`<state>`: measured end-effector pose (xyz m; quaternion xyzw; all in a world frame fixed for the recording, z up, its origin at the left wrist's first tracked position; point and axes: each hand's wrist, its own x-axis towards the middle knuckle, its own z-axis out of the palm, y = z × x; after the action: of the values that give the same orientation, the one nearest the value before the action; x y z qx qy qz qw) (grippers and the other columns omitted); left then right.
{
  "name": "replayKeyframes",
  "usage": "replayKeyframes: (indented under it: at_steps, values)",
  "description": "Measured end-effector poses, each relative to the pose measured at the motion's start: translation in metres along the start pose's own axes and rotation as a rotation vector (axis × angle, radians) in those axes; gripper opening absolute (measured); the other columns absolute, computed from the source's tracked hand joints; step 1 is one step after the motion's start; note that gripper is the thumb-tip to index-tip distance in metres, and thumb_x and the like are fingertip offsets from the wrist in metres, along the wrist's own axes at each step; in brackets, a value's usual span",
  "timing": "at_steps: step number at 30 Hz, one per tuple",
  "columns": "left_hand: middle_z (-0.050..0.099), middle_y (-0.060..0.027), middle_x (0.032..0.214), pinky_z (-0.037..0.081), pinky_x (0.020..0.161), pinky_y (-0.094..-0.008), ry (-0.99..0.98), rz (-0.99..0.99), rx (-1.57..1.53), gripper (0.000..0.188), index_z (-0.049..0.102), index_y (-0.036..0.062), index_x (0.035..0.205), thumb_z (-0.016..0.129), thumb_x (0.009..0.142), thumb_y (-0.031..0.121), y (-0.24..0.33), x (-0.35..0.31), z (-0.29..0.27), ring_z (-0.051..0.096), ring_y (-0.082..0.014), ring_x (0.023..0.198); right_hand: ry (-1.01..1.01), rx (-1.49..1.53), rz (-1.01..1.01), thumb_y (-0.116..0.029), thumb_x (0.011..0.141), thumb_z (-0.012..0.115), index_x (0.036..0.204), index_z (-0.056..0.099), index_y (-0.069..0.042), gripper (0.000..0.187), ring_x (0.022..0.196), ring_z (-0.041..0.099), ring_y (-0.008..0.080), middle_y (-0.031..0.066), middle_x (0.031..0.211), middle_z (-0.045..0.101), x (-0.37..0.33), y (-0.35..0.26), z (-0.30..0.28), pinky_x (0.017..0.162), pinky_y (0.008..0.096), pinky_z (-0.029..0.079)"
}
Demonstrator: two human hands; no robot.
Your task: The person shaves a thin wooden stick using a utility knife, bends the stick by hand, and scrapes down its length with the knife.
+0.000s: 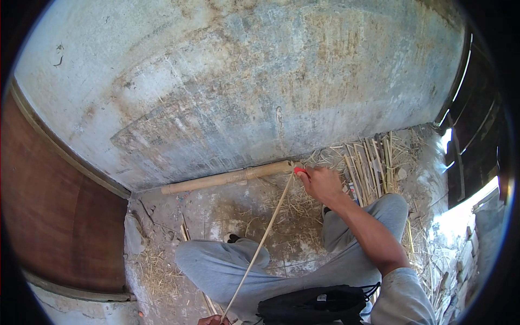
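A long, thin bamboo strip (262,241) runs slantwise across my lap, from the lower edge up toward the wall. My left hand (212,320), mostly cut off by the lower edge, is closed around its near end. Over the far end, my right hand (324,186) grips a small red-handled tool (300,170); its working part is too small to make out. The strip's far end meets this tool beside the end of a thick bamboo pole (216,181), which lies along the foot of the wall.
Split bamboo sticks (368,168) lie to the right of my right hand. Curled shavings (290,219) litter the floor between my bent legs. A stained wall (260,92) rises ahead, and a brown wooden panel (59,216) stands at left. A black pouch (314,304) rests on my lap.
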<state>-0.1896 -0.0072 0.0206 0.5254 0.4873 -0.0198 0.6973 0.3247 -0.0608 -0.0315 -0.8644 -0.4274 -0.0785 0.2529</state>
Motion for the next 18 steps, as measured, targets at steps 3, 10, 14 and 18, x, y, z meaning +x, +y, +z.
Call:
replayKeyframes:
  at_steps: [3,10,14,18]
  values:
    - [0.038,0.0046,0.053,0.023,0.039,-0.0228,-0.052,-0.02,0.017,0.04,0.062,0.0068,0.088,0.048,0.103,0.041,0.007,-0.012,-0.007,0.03,-0.0054,0.041,-0.055,-0.032,0.091,-0.04,0.096,0.054,0.088,0.07,-0.003,0.041,0.069,0.068,0.0402,0.0193,0.075,0.067,0.006,0.007,0.001,0.061,0.0503,0.054]
    - [0.038,0.0055,0.055,0.022,0.04,-0.0227,0.007,0.017,0.024,0.042,0.065,0.0023,0.098,0.049,0.102,0.041,-0.015,-0.028,-0.039,0.029,-0.0045,0.043,0.078,0.092,0.362,-0.039,0.094,0.056,0.085,0.07,-0.001,0.041,0.073,0.066,0.044,0.0253,0.072,0.065,0.017,0.024,-0.019,0.067,0.0509,0.054]
    - [0.04,0.007,0.057,0.024,0.041,-0.0219,0.046,0.278,0.147,0.04,0.066,0.0044,0.103,0.049,0.103,0.041,0.002,-0.017,-0.023,0.031,-0.0029,0.045,0.03,0.092,0.246,-0.038,0.094,0.058,0.086,0.07,0.0,0.041,0.071,0.065,0.0447,0.0249,0.07,0.064,0.003,-0.002,-0.027,0.066,0.0515,0.053]
    - [0.04,0.0074,0.058,0.027,0.042,-0.0208,0.095,0.388,0.179,0.035,0.065,0.0049,0.111,0.05,0.103,0.035,0.026,0.007,-0.019,0.033,-0.0016,0.047,0.127,0.323,0.271,-0.036,0.093,0.059,0.091,0.07,0.0,0.038,0.066,0.065,0.0391,0.0204,0.068,0.065,0.008,-0.012,-0.045,0.061,0.0472,0.05]
